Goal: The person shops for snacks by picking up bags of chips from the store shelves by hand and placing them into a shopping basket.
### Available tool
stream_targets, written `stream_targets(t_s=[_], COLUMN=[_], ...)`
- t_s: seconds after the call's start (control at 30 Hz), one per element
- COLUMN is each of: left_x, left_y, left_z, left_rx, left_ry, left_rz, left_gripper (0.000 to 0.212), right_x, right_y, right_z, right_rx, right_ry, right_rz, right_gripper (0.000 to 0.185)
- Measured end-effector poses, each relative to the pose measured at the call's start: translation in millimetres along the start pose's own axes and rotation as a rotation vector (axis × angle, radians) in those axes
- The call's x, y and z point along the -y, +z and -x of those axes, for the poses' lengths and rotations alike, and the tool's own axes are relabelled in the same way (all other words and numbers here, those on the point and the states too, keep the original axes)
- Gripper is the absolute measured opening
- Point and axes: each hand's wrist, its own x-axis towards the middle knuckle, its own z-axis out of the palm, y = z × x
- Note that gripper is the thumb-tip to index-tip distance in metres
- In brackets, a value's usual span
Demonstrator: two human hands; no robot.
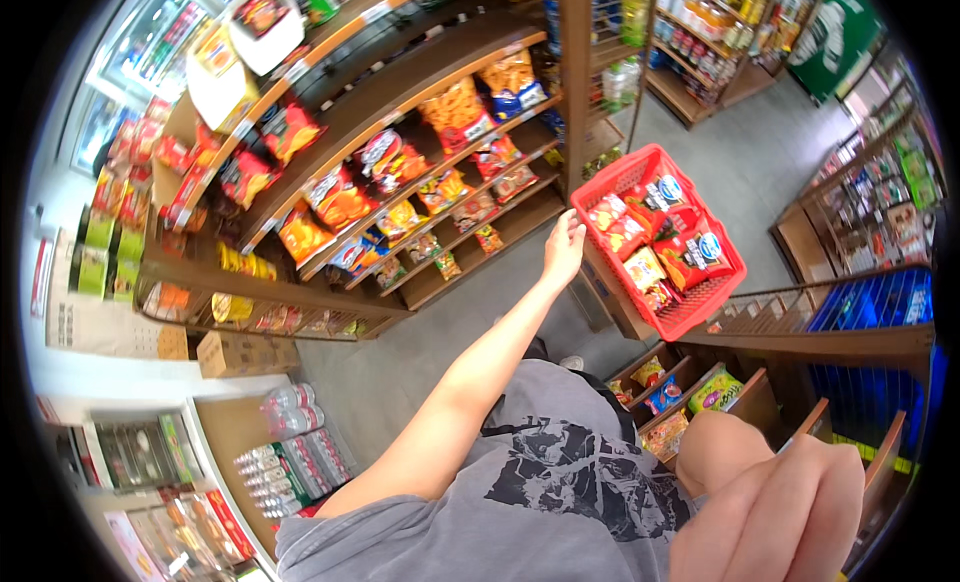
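A red plastic shopping basket (701, 308) stands ahead of me, slightly right, apparently on a brown wooden stand (630, 316). Inside lie several snack packets, among them a large red bag (694, 256), another red bag (656, 199) behind it, a pale red packet (619, 226) and a small cream-coloured packet (645, 268). My left hand (564, 248) reaches to the basket's left side, fingers loosely curled near the rim. I see nothing in it, and contact with the rim is unclear. My right hand (802, 499) is raised close to the camera at lower right; its fingertips and palm are hidden.
Wooden shelves (420, 64) with bagged chips rise on the left. A low rack (679, 376) of snacks stands beside my right arm. Bottled-water packs (300, 462) and a cardboard carton (247, 353) sit at left. Grey floor (750, 124) runs between the shelves.
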Motion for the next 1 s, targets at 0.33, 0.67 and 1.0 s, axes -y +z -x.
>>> stream_targets(t_s=[0.33,0.67,1.0], left_x=[19.7,33.7,56.7], left_y=[-100.9,-259.9,-391.5], left_z=[8.0,35.4,81.9], left_rx=[-0.175,-0.397,-0.529], left_ry=[-0.012,0.026,-0.011], left_rz=[0.056,0.114,0.216], left_gripper=[0.041,0.037,0.037], right_x=[-61.3,-180.6,-377.0], right_y=[43.4,28.6,-52.9], right_z=[-24.5,-47.5,-51.6], right_rx=[0.072,0.131,-0.281], right_ry=[0.089,0.323,0.541], right_rz=[0.081,0.028,0.413], right_gripper=[0.016,0.019,0.02])
